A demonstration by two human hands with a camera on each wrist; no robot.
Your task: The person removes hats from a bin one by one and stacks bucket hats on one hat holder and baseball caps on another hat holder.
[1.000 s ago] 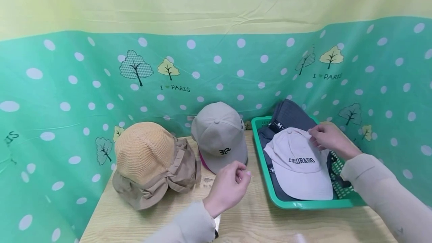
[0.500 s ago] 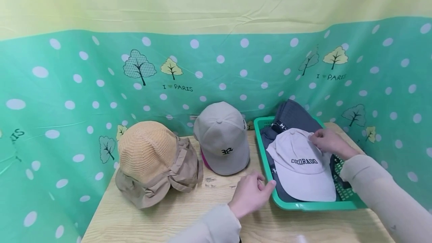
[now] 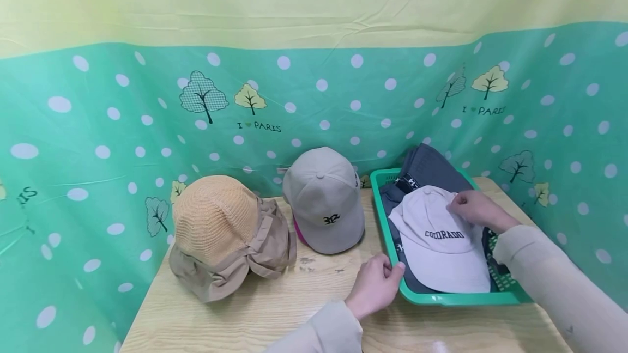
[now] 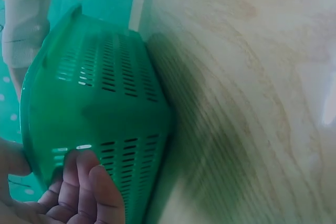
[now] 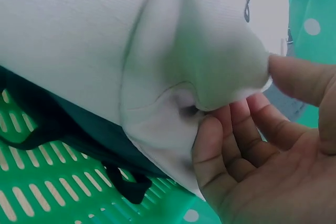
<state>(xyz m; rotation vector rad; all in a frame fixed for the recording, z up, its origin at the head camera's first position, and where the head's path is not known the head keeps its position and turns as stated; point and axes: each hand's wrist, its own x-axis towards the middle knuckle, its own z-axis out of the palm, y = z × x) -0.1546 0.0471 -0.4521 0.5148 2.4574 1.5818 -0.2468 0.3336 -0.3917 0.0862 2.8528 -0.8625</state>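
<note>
A white baseball cap (image 3: 432, 227) lettered COLORADO lies on top of dark headwear (image 3: 427, 168) inside a green plastic basket (image 3: 456, 299). My right hand (image 3: 481, 211) pinches the cap's crown near its right side; in the right wrist view, thumb and fingers (image 5: 207, 150) hold a fold of the white fabric. At the basket's front left corner, my left hand (image 3: 375, 286) grips the rim. The left wrist view shows its thumb (image 4: 14, 158) at the rim and the fingers (image 4: 79, 182) against the slotted outer wall.
Left of the basket stands a grey baseball cap (image 3: 324, 195) with a dark emblem. Farther left sits a straw-coloured sun hat (image 3: 216, 222) with a brown brim and bow. A polka-dot curtain (image 3: 304, 91) hangs behind the wooden table (image 3: 275, 315).
My left hand has moved right from in front of the grey cap to the basket's rim and taken hold of it. The right hand stays at the white cap.
</note>
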